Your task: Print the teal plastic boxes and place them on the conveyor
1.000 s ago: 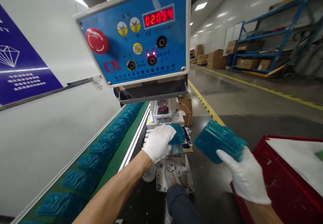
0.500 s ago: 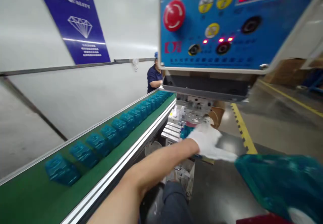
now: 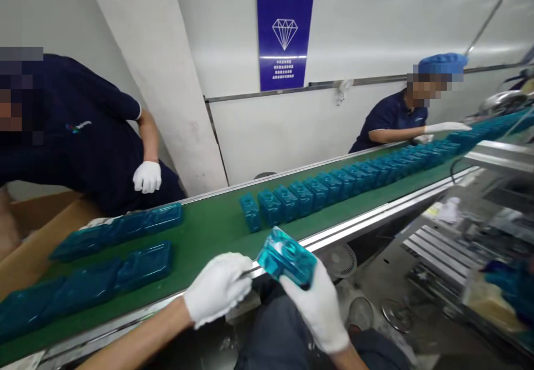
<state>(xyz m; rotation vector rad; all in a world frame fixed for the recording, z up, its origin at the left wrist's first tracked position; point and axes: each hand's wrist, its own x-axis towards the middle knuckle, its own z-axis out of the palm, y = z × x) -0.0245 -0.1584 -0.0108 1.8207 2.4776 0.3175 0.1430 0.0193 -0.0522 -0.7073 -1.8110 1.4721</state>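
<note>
My right hand (image 3: pixel 317 309), in a white glove, grips a translucent teal plastic box (image 3: pixel 286 257) by its lower edge, just above the near rail of the green conveyor belt (image 3: pixel 208 242). My left hand (image 3: pixel 217 289), also gloved, is shut around a thin pointed tool (image 3: pixel 248 272). The tool's tip reaches the left end of the box. Much of the tool lies hidden in my glove. A long row of similar teal boxes (image 3: pixel 317 195) stands on the belt beyond my hands.
Several flat teal trays (image 3: pixel 117 231) lie on the belt's left part. Gloved co-workers stand across the belt, one at left (image 3: pixel 79 131) and one at right (image 3: pixel 392 119). Metal machine parts (image 3: pixel 442 242) stand at right, and a floor fan (image 3: pixel 340 260) sits below the belt.
The view has swung left from the blue control panel to the conveyor. My left hand has come back from the machine, and both hands now meet at the teal box.
</note>
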